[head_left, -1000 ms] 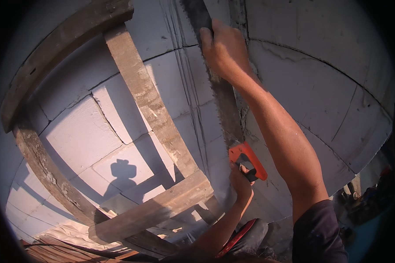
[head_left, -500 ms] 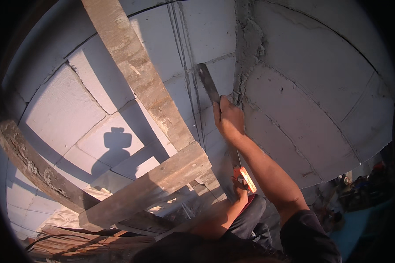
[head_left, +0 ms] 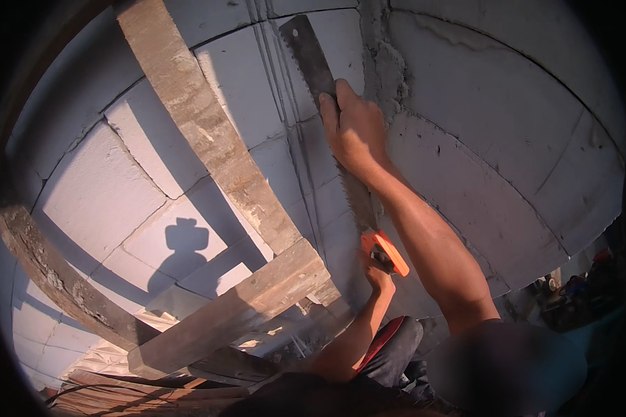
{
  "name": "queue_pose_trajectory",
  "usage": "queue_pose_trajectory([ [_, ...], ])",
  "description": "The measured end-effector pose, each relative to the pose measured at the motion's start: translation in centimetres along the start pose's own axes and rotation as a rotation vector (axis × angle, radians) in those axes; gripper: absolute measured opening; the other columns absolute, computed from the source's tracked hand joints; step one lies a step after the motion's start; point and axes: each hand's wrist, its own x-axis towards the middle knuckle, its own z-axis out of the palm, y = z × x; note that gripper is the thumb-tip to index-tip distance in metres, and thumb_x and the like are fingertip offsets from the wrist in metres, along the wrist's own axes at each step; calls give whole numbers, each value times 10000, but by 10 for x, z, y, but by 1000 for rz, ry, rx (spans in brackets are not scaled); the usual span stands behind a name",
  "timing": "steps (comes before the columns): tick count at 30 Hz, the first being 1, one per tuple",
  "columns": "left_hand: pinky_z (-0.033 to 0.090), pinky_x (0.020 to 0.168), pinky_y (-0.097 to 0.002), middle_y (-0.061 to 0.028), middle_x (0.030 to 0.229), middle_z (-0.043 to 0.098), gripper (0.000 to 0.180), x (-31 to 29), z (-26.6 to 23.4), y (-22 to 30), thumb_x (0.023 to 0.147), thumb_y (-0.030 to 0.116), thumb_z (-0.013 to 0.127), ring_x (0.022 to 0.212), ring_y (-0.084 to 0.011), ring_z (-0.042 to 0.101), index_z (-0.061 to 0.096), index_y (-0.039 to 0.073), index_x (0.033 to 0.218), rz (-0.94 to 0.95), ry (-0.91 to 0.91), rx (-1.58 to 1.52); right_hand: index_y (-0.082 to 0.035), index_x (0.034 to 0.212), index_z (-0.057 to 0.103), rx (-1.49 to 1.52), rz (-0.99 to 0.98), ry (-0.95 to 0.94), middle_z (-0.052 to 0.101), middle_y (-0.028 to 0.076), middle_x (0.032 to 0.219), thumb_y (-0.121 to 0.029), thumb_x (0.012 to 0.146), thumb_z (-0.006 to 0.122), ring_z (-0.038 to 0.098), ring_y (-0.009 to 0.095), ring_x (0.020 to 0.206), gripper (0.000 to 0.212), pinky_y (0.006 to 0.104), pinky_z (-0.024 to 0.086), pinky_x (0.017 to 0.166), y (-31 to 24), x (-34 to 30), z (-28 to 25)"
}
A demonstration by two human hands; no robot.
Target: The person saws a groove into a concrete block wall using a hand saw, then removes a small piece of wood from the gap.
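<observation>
A handsaw point(head_left: 311, 61) with a dark toothed blade and an orange handle point(head_left: 387, 251) stands steeply tilted in front of a pale block wall point(head_left: 250, 90). My right hand point(head_left: 355, 128) is closed around the upper part of the blade. Lower down, my left hand point(head_left: 378, 272) is wrapped around the handle. The teeth face left, beside several narrow upright grooves point(head_left: 277, 76) cut into the blocks. Whether the teeth touch the wall there, I cannot tell. A blurred patch covers the area around my right sleeve.
A long wooden post point(head_left: 212, 132) slants down on the left to a thick wooden crossbeam point(head_left: 236, 306). Another curved-looking beam point(head_left: 55, 271) crosses the far left. Rough mortar point(head_left: 389, 69) fills the wall corner beside the right block wall point(head_left: 494, 153). Planks point(head_left: 111, 396) lie at the lower left.
The saw has slid upward and slightly left, its blade tip now much higher. Both my hands have risen with it, still gripping the blade and the handle.
</observation>
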Motion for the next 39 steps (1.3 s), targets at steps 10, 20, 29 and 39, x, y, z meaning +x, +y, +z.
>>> queue_pose_trajectory([
  [10, 514, 618, -312, 25, 886, 636, 465, 34, -132, -75, 1068, 594, 372, 752, -144, 643, 589, 183, 1077, -216, 117, 98, 1, 882, 524, 29, 189, -151, 623, 233, 714, -133, 974, 630, 647, 445, 655, 194, 480, 486, 559, 43, -133, 33],
  [20, 505, 862, -344, -190, 1199, 587, 447, -12, -62, -52, 1112, 307, 300, 964, -306, 611, 441, -33, 1366, 230, 18, 579, -12, 881, 528, 126, 173, -85, 642, 212, 748, -132, 972, 626, 642, 423, 643, 180, 472, 487, 570, 26, -77, -22],
  [29, 336, 1090, -466, -222, 1478, 357, 758, -102, -26, 70, 873, 152, 773, 1295, -358, 408, 349, -41, 1470, 1095, -325, 905, 24, 845, 526, 240, -28, 63, 574, 225, 613, -83, 968, 609, 602, 426, 562, 183, 455, 453, 538, -18, 16, -24],
  [39, 467, 591, -296, -57, 755, 616, 271, -102, 102, 137, 796, 126, 861, 615, -161, 572, 629, 21, 890, 1272, -557, 689, 69, 922, 628, -19, -105, 68, 672, 247, 704, -144, 985, 567, 692, 422, 679, 230, 477, 559, 659, -78, 143, -63],
])
